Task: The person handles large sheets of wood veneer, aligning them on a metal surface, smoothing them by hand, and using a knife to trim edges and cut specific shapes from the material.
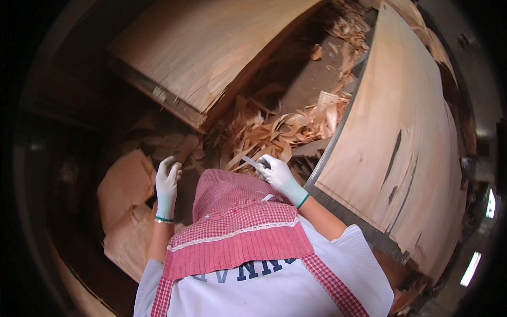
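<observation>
My right hand (pixel 273 172), in a white knit glove with a green cuff edge, is closed around a thin, flat, pale blade-like strip (pixel 249 160). The strip points up and left, over curled wood shavings; its held end is hidden in the fingers. My left hand (pixel 167 182), gloved the same way, is raised in front of me at the left. Its fingers are loosely bent and apart, and nothing shows in them. Closest to it are torn pieces of thin wood veneer (pixel 127 182).
A large stack of veneer sheets (pixel 380 148), dark cracks in its top, stands at my right on a metal-edged support. Another veneer stack (pixel 211 47) lies ahead to the left, its corner toward me. Curled veneer scraps (pixel 288 129) litter the floor (pixel 311 79) between the stacks.
</observation>
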`<state>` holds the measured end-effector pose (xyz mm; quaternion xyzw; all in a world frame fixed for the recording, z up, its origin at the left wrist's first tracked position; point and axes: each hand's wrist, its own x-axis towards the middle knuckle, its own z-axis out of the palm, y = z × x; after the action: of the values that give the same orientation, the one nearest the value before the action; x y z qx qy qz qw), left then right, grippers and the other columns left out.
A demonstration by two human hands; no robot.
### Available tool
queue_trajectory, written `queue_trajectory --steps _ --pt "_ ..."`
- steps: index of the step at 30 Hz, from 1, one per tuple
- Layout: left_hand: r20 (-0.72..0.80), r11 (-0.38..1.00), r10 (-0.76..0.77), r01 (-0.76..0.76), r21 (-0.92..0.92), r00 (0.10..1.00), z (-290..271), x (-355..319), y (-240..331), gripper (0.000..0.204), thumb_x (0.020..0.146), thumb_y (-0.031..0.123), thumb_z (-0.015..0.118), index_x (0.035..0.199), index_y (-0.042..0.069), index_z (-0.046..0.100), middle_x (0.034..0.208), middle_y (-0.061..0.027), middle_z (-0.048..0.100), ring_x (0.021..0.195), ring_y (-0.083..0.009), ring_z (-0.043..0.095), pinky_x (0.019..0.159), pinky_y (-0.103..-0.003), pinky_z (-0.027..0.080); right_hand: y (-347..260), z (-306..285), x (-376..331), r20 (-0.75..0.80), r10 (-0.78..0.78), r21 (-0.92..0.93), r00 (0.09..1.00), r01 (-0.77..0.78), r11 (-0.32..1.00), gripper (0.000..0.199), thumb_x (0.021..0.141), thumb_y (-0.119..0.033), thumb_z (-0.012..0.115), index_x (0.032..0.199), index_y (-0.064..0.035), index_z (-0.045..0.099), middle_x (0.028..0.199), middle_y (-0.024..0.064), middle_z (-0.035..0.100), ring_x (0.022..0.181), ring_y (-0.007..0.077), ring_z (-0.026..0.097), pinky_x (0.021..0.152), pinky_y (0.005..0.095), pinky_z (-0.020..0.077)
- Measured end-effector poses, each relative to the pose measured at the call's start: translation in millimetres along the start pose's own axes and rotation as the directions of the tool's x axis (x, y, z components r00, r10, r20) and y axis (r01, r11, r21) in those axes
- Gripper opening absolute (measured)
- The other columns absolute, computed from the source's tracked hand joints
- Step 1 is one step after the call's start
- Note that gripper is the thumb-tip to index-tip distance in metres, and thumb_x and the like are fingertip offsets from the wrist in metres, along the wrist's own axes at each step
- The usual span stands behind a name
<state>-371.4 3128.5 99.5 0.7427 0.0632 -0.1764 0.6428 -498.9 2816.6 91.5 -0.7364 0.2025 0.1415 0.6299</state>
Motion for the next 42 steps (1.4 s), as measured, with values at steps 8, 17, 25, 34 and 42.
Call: queue_trajectory --steps 8,17,25,34,42 --pt "0.392 0.995 -0.059 0.020 0.102 0.918 82.8 185.9 40.3 0.030 0.094 0.011 0.057 0.121 -0.001 0.052 0.094 -0.0050 0.063 0.074 -0.0088 0.058 0.062 -0.019 0.046 -22.2 -66.9 67.6 -0.483 0.123 0.067 0.867 -0.103 0.992 0.012 0.095 -0.011 0.053 0.095 0.0004 0.057 0.074 0.0053 0.061 0.061 0.0103 0.055 0.057 0.0265 0.0463" --pt "0.754 0.950 -0.079 -0.179 0.254 0.652 230.1 342.4 117.5 0.030 0.095 0.013 0.054 0.122 -0.001 0.054 0.099 -0.0063 0.064 0.083 -0.0102 0.060 0.071 -0.024 0.049 -38.0 -82.4 74.6 -0.704 0.367 0.442 0.608 -0.029 0.896 0.010 0.094 -0.012 0.056 0.094 -0.0020 0.056 0.075 0.0011 0.060 0.061 0.0064 0.053 0.056 0.0214 0.0430" --pt "0.945 0.918 -0.117 -0.331 0.221 0.307 420.7 329.7 139.0 0.025 0.094 0.010 0.053 0.118 0.000 0.056 0.093 -0.0047 0.063 0.076 -0.0097 0.057 0.067 -0.023 0.048 2.9 -151.3 98.2 -0.839 0.306 0.376 0.451 0.072 0.924 0.011 0.096 -0.012 0.056 0.095 -0.0016 0.056 0.076 -0.0007 0.058 0.066 0.0059 0.052 0.062 0.0228 0.0453" --pt "0.969 0.871 -0.244 -0.431 0.235 0.036 588.2 301.2 167.2 0.027 0.095 0.016 0.054 0.117 0.000 0.056 0.095 -0.0054 0.064 0.081 -0.0118 0.060 0.072 -0.025 0.049 -23.7 -257.1 71.3 -0.887 0.339 0.450 0.315 0.420 0.788 0.011 0.096 -0.012 0.056 0.094 -0.0007 0.057 0.075 -0.0015 0.057 0.065 0.0068 0.050 0.061 0.0234 0.0439" --pt "0.948 0.697 0.075 -0.663 -0.272 -0.309 746.7 293.8 160.9 0.026 0.091 0.014 0.059 0.112 -0.001 0.060 0.086 -0.0146 0.067 0.078 -0.0192 0.065 0.072 -0.030 0.051 -17.4 -292.0 27.9 -0.785 0.617 0.586 0.053 0.389 0.711 0.010 0.097 -0.015 0.056 0.097 -0.0053 0.059 0.077 -0.0009 0.058 0.062 0.0059 0.050 0.058 0.0211 0.0420"
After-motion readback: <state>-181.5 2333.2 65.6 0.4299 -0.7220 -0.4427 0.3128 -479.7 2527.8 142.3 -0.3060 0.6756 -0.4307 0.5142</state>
